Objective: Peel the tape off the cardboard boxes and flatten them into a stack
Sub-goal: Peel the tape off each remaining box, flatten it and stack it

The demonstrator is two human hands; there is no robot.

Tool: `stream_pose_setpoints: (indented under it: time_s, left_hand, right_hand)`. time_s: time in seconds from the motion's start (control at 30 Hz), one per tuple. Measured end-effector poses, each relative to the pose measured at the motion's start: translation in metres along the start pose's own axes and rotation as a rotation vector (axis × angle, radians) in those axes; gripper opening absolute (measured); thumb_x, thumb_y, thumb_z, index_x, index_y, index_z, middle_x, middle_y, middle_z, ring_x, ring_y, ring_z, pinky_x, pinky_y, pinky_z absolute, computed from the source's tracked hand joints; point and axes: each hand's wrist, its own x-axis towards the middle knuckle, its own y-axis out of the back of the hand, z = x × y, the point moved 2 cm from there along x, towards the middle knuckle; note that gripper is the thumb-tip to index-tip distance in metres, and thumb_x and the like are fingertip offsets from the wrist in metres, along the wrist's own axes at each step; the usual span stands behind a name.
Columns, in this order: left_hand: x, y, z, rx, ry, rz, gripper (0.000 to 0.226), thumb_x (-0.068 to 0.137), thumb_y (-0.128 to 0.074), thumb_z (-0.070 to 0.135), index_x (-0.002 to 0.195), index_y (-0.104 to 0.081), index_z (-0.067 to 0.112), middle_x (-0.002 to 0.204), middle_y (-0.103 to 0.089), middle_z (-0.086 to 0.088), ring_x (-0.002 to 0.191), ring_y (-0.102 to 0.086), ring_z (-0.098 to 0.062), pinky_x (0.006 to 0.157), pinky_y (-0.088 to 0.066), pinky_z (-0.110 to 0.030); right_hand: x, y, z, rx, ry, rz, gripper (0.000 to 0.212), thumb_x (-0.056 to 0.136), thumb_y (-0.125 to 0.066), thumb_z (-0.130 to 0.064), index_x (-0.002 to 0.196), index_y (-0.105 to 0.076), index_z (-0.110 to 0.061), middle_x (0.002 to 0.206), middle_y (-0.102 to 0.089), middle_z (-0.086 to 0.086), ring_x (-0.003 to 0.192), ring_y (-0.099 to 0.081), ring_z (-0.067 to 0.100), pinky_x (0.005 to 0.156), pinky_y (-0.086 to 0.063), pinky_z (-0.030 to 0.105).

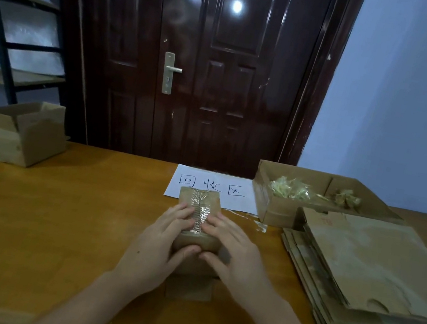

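A small brown cardboard box (200, 202) stands on the wooden table (69, 222) in front of me, with a strip of wrinkled clear tape (200, 210) running down its top seam. My left hand (162, 243) holds the box from the left, fingers on top beside the tape and thumb on the near face. My right hand (231, 252) holds it from the right the same way, fingertips at the tape. A stack of flattened boxes (363, 272) lies at the right.
An open cardboard tray (283, 213) with crumpled peeled tape (295, 191) sits at the back right. A white paper sign (229, 193) lies behind the box. Another open box (25, 130) stands at the table's far left corner. A dark door and a metal shelf stand behind.
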Motion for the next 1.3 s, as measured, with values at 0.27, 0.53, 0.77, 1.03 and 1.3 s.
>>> stream_pose_setpoints:
  time_s: [0.27,0.53,0.77,1.03,1.3]
  left_hand:
    - [-0.001,-0.004,-0.002,-0.029,-0.046,0.049,0.049,0.100,-0.054,0.055,0.137,-0.055,0.023,0.158,-0.042,0.014,0.152,-0.030,-0.008,0.117,-0.035,-0.027]
    - [0.000,-0.002,-0.004,-0.012,-0.032,0.022,0.052,0.100,-0.052,0.054,0.139,-0.058,0.020,0.158,-0.041,0.017,0.152,-0.030,-0.007,0.116,-0.034,-0.032]
    - [0.008,0.019,0.001,0.215,-0.197,-0.083,0.059,0.097,-0.054,0.064,0.134,-0.059,0.018,0.157,-0.043,0.007,0.151,-0.029,-0.006,0.127,-0.015,-0.030]
    - [0.009,0.010,0.006,0.149,-0.153,-0.071,0.057,0.084,-0.074,0.052,0.132,-0.059,0.024,0.146,-0.056,0.007,0.141,-0.046,-0.011,0.116,-0.042,-0.037]
    - [0.008,0.011,0.005,0.109,-0.117,-0.042,0.044,0.092,-0.060,0.054,0.128,-0.064,0.028,0.145,-0.058,0.011,0.141,-0.047,-0.008,0.115,-0.041,-0.034]
  right_hand:
    - [-0.001,0.001,-0.003,0.028,0.013,0.020,0.047,0.096,-0.068,-0.033,0.142,-0.058,-0.030,0.153,-0.045,-0.021,0.148,-0.025,-0.005,0.122,-0.028,0.031]
    - [0.001,-0.001,0.000,0.024,0.011,0.032,0.045,0.098,-0.058,-0.047,0.141,-0.059,-0.031,0.152,-0.045,-0.024,0.147,-0.026,-0.006,0.122,-0.025,0.023]
    - [0.002,-0.003,0.001,-0.025,0.000,0.054,0.042,0.098,-0.061,-0.041,0.138,-0.062,-0.030,0.149,-0.050,-0.021,0.145,-0.030,-0.007,0.121,-0.031,0.029]
    - [0.001,-0.005,-0.001,-0.034,-0.029,0.042,0.045,0.098,-0.065,-0.033,0.142,-0.057,-0.034,0.149,-0.043,-0.028,0.146,-0.026,-0.010,0.120,-0.028,0.026]
    - [0.000,-0.003,0.002,-0.030,-0.024,-0.012,0.051,0.097,-0.068,-0.024,0.144,-0.053,-0.037,0.148,-0.035,-0.037,0.147,-0.021,-0.011,0.119,-0.018,0.017]
